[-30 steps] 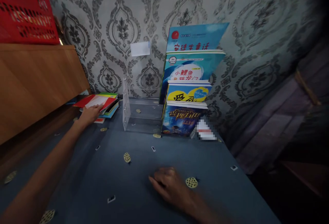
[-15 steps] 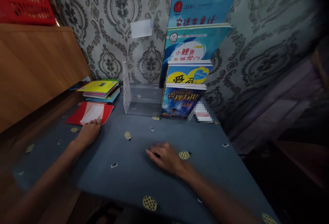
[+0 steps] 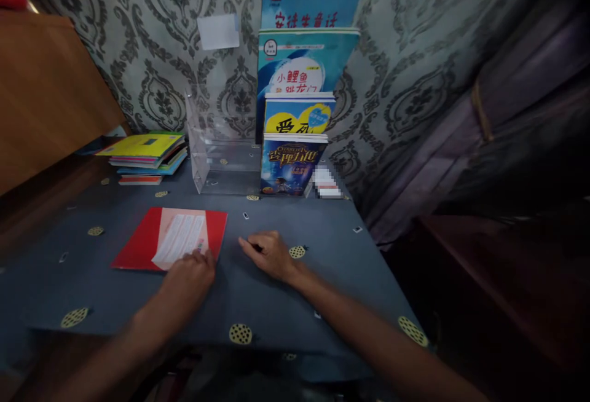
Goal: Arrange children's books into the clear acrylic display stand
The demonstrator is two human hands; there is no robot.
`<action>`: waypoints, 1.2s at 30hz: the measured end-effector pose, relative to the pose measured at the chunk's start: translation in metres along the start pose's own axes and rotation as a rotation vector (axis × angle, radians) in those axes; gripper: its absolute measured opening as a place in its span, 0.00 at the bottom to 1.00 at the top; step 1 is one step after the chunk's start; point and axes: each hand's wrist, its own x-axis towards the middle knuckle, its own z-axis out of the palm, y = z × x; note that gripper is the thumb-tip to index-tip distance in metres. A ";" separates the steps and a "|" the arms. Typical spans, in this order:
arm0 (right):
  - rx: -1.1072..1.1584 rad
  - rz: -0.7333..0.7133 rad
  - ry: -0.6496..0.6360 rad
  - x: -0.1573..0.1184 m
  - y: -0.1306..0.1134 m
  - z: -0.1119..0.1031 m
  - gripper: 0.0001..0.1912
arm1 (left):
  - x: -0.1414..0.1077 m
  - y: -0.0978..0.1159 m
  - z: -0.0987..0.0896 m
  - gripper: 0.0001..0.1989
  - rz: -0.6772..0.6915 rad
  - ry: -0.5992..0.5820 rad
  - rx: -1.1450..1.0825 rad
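A red book (image 3: 141,245) with a pale pink and white printed panel lies flat on the table's left half. My left hand (image 3: 193,271) is closed at its lower right corner, fingers curled over the near edge; the thumb is hidden. To the right, my right hand (image 3: 271,257) rests on the tablecloth (image 3: 271,303), fingers curled in and thumb side to the left, with nothing seen in it. Beyond the hands stands a clear acrylic book rack (image 3: 225,182). Its right side holds upright books in steps, a dark blue one (image 3: 288,171) in front.
Behind the red book sits a pile of books (image 3: 147,150), yellow on top. A wooden cabinet (image 3: 50,94) borders the table at left. White paper (image 3: 219,31) is stuck to the patterned wall. A curtain (image 3: 442,125) hangs at right, and a blurred-out card (image 3: 327,182) lies beside the rack.
My left hand has drawn the red book away from the pile, toward me and to the right. The view has swung right. My right hand stays about where it was on the cloth.
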 end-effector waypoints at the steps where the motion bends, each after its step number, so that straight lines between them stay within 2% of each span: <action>1: 0.009 0.017 0.031 0.000 0.000 -0.001 0.28 | 0.003 0.015 -0.001 0.23 0.030 0.020 0.003; 4: 0.012 0.050 0.126 0.002 0.003 -0.006 0.28 | 0.012 0.055 -0.002 0.23 0.083 0.071 0.053; 9: -0.006 0.053 0.209 0.005 0.010 -0.014 0.26 | 0.019 0.105 -0.001 0.22 0.200 0.302 0.062; 11: -0.023 0.029 0.169 0.006 0.011 -0.018 0.24 | 0.021 0.120 -0.004 0.21 0.253 0.370 0.053; 14: -0.078 -0.006 0.060 0.008 0.012 -0.024 0.23 | 0.028 0.136 -0.012 0.18 0.324 0.410 0.044; 21: -0.127 0.068 -0.199 0.012 0.021 -0.051 0.14 | 0.052 0.161 -0.041 0.15 0.363 0.339 0.013; 24: -0.094 0.090 -0.247 0.011 0.031 -0.064 0.12 | 0.058 0.166 -0.052 0.16 0.402 0.329 0.015; 27: -0.046 0.102 -0.236 0.005 0.041 -0.071 0.10 | 0.062 0.159 -0.057 0.15 0.483 0.340 -0.081; 30: -0.028 0.105 -0.226 0.000 0.049 -0.073 0.09 | 0.066 0.128 -0.055 0.13 0.558 0.290 -0.247; 32: -0.027 0.089 -0.220 -0.002 0.052 -0.072 0.09 | 0.069 0.093 -0.046 0.10 0.516 0.247 -0.315; 36: -0.112 0.070 -0.217 0.000 0.046 -0.063 0.09 | 0.078 0.013 -0.013 0.15 0.213 0.305 -0.371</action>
